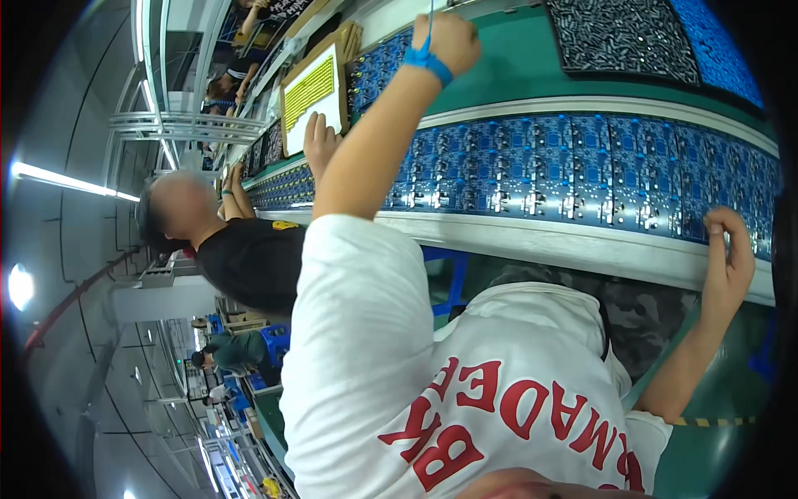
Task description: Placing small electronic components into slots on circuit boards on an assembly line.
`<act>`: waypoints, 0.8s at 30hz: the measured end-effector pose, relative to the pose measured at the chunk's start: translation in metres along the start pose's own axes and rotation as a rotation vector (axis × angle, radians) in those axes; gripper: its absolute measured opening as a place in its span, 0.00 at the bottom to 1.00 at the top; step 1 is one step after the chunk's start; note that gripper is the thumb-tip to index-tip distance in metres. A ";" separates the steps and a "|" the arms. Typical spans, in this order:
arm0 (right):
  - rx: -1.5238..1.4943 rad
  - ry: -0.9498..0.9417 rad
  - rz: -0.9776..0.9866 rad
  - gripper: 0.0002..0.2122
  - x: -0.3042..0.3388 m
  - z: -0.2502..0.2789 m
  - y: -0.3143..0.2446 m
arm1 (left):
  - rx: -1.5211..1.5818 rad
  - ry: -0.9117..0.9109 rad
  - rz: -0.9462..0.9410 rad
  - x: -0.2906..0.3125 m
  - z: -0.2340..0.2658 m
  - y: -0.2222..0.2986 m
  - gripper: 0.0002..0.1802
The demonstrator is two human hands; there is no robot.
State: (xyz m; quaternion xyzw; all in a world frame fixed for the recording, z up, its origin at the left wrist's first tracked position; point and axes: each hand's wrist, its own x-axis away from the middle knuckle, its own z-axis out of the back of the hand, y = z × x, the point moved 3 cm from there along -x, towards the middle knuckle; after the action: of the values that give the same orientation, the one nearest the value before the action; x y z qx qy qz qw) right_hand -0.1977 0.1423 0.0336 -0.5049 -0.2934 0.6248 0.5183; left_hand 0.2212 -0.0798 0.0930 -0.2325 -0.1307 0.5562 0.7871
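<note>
My left hand (451,43) is raised over the far side of the line, closed with its fingers curled in. What it holds, if anything, is hidden. A blue wrist strap (428,65) with a thin cord circles that wrist. My right hand (729,245) is at the near edge of a row of blue circuit boards (573,162), thumb and forefinger pinched together. Anything between those fingertips is too small to make out. The boards lie side by side along the conveyor and carry many small parts.
Beyond the line stand a black tray (619,37) of small dark cylindrical parts and a heap of blue parts (716,41). At left are a white sheet with yellow pieces (309,93) and another person's hand (321,143). A co-worker in black (253,258) sits farther left. A pale rail (532,229) edges the conveyor.
</note>
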 end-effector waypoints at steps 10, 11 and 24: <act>0.074 -0.019 0.025 0.04 -0.002 -0.004 -0.008 | 1.137 0.117 0.430 0.180 0.029 -0.023 0.12; 0.073 -0.011 0.021 0.04 -0.001 -0.005 -0.008 | 1.086 0.063 0.481 0.191 0.021 -0.029 0.12; 0.113 -0.014 0.027 0.05 -0.002 -0.004 -0.010 | 0.857 -0.202 0.537 0.223 -0.014 -0.035 0.10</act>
State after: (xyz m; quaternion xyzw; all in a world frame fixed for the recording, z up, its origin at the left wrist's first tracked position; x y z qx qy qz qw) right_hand -0.1908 0.1430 0.0419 -0.4743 -0.2543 0.6508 0.5356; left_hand 0.3337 0.1166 0.0867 0.1404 0.0981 0.7618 0.6247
